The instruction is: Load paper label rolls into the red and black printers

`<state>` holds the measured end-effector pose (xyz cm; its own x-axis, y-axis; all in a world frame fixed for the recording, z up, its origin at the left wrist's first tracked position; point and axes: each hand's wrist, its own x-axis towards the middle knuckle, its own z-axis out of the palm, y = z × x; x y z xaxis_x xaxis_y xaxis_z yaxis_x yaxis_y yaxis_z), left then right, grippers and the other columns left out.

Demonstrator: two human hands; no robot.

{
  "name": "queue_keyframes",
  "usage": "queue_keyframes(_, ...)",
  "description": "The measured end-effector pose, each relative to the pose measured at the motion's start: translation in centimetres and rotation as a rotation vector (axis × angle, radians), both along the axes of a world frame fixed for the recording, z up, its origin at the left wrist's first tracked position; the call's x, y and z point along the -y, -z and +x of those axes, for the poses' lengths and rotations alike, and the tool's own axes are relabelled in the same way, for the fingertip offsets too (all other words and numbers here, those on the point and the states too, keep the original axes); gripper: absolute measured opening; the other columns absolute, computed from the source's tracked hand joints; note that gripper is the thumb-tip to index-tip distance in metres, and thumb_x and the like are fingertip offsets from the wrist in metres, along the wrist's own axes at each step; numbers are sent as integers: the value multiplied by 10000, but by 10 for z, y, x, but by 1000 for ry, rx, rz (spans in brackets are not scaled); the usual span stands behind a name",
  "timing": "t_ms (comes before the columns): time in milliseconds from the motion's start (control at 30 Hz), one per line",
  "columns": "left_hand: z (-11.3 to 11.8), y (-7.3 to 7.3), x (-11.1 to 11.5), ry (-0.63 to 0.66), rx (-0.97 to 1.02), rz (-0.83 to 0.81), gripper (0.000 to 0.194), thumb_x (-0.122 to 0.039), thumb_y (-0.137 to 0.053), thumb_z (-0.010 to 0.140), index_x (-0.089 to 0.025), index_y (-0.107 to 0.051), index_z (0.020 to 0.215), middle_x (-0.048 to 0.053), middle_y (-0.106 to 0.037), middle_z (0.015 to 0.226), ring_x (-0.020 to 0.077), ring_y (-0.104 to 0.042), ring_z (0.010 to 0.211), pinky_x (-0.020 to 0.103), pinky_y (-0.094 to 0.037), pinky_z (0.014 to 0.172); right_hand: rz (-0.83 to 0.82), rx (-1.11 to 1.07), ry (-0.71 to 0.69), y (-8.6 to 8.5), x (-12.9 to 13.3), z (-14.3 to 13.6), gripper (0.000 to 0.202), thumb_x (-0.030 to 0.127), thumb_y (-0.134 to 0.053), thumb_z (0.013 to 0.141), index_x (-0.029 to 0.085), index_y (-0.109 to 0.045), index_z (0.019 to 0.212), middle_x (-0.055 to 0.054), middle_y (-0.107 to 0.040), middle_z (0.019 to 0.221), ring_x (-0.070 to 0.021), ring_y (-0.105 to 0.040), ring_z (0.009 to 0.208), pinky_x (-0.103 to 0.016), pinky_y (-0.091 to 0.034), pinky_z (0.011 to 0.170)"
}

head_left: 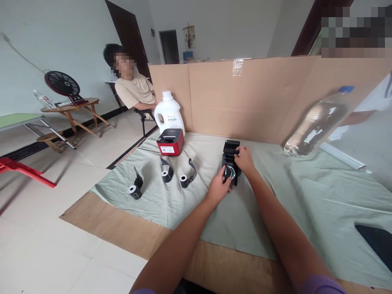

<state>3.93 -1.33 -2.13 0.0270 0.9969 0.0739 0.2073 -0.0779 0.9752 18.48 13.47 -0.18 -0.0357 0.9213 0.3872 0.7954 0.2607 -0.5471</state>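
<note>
A small black handheld printer, by its look a card-terminal type, lies on the green cloth with its lid raised at the far end. My left hand grips its near part, thumb on the shiny dark face. The fingers of my right hand are closed on the right edge near the lid; what lies under the fingertips is hidden. To the left, three dark paper rolls with white cores, a left one, a middle one and a right one, have loose ends curling up.
A red and black desktop printer stands before a white detergent jug. Cardboard walls the back. At right are a large clear bottle, a white tube and a dark flat object. A seated person is behind.
</note>
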Motion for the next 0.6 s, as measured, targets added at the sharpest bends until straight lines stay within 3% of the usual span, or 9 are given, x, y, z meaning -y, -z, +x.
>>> queue_keyframes(100, 0, -2, 1, 16, 36, 0, 704, -292, -565, 916, -193, -324, 1570, -39, -630, 575, 138, -633, 525, 245, -508, 601, 3, -187, 36, 2, -4, 0, 470, 240, -557, 842, 122, -494, 1292, -206, -545, 1308, -310, -527, 1193, -488, -413, 1054)
queue_keyframes(233, 0, 0, 1, 32, 49, 36, 606, -316, -556, 928, -238, -437, 1517, -71, -551, 554, 118, -624, 522, 229, -493, 606, -26, -402, -90, 1, -8, 2, 607, 323, -556, 867, 165, -380, 1425, -177, -533, 1378, -250, -593, 1081, -445, -483, 979)
queue_keyframes(367, 1, 1, 1, 76, 58, 31, 507, -374, -549, 938, -180, -587, 1405, -45, -569, 535, 117, -595, 529, 232, -469, 610, -65, -341, -154, -9, -8, 11, 458, 285, -545, 862, 168, -548, 1305, -152, -569, 1322, -219, -625, 988, -402, -511, 936)
queue_keyframes(600, 3, 0, 3, 110, 151, 21, 511, -393, -565, 922, -146, -619, 1367, -30, -600, 566, 113, -589, 509, 222, -428, 563, -210, -34, -320, -41, 7, 30, 323, 248, -663, 801, 167, -724, 1108, -125, -651, 1223, -229, -659, 927, -373, -512, 919)
